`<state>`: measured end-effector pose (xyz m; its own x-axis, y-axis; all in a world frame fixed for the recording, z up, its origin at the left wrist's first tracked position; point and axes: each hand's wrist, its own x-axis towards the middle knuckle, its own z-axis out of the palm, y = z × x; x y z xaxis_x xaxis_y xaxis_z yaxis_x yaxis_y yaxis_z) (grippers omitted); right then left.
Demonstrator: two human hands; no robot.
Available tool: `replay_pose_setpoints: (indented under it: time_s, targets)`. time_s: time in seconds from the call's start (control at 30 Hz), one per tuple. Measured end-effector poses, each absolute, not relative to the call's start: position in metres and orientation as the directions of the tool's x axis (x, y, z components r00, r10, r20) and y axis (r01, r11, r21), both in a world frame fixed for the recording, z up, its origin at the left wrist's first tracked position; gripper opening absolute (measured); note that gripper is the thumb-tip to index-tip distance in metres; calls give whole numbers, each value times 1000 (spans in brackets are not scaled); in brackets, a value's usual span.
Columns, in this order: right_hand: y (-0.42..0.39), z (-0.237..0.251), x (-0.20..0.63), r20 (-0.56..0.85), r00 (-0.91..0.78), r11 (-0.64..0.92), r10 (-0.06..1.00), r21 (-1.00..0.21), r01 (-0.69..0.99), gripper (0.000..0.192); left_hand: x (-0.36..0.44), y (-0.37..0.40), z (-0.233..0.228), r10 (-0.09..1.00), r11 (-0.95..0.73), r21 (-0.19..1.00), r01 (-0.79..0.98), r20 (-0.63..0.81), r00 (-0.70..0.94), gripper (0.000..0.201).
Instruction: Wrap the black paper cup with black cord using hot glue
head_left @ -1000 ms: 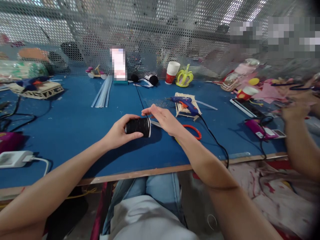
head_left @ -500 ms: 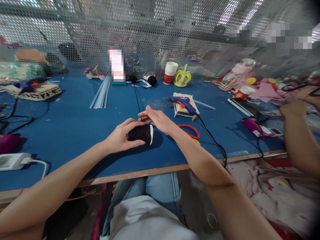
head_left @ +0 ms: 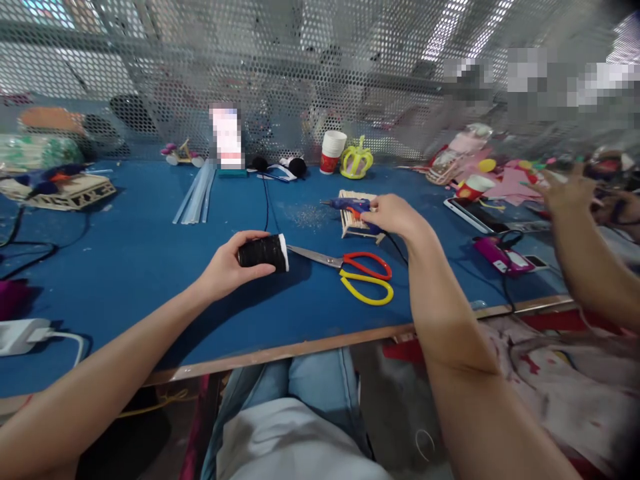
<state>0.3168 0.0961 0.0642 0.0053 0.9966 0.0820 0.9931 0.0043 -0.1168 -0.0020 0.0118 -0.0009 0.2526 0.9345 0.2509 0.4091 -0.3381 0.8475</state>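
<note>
Blue worktop [head_left: 125, 253], black spool [head_left: 261, 253] in the left hand [head_left: 227, 263], right hand [head_left: 393, 215] on the glue gun [head_left: 353, 204].

Head view: at the middle of the frame the left hand curls around the black spool, thumb under and fingers over, holding it on its side just above the worktop. Right of it the right hand closes over the rear of the blue glue gun, which rests on a rack of wooden sticks [head_left: 353, 223]. Between the two hands lie red-and-yellow scissors [head_left: 357, 273], blades pointing at the spool. Bare blue surface spreads to the left of the spool and down to the wooden front edge [head_left: 300, 347]. Perforated metal screen [head_left: 300, 80] closes the far side. Another person's hand [head_left: 565, 193] works at the cluttered right end.
</note>
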Motion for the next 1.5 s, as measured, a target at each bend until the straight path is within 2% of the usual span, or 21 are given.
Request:
replay_pose_setpoints:
  time_s: [0.07,0.17,0.27,0.4,0.47,0.53,0.67,0.8,0.9,1.0,1.17,1.33,1.5]
  targets:
    - [100,54,316,4,38,-37,999,-48,998,25,-2,13,-1,941,-318,859,402,235,242,62]
    - [101,42,312,60,80,-76,995,-68,995,26,-2,14,-2,946,-307,858,413,226,234,63]
    - [100,33,315,180,76,-33,981,-228,973,28,-2,15,-2,944,-313,854,417,229,239,62]
    - [92,34,316,346,191,12,919,-507,862,42,-2,14,-2,929,-355,836,418,267,255,61]
    - [81,41,311,344,138,118,929,-629,769,39,-2,14,-1,923,-376,815,441,286,258,61]
    - [68,50,303,291,-15,228,957,-716,659,28,-3,14,-1,915,-398,786,472,306,262,61]
    - [46,59,284,189,-205,270,960,-815,513,24,-7,17,-2,900,-435,741,512,341,271,61]
    - [34,56,265,109,-341,268,934,-845,462,29,-11,22,-3,895,-446,711,544,362,260,61]
    - [29,51,254,63,-342,239,938,-830,503,30,-14,25,-3,894,-448,706,549,372,251,60]
    - [26,47,249,138,-320,310,937,-750,584,26,-15,27,-2,902,-430,716,550,360,237,59]
    - [24,44,250,282,-371,463,885,-625,629,21,-16,28,-2,929,-370,742,558,311,203,58]
    - [22,43,248,298,-375,479,878,-535,696,18,-16,29,-2,937,-347,757,554,299,179,59]
    - [22,42,248,284,-380,474,881,-523,708,18,-15,28,-1,932,-362,748,556,308,193,58]
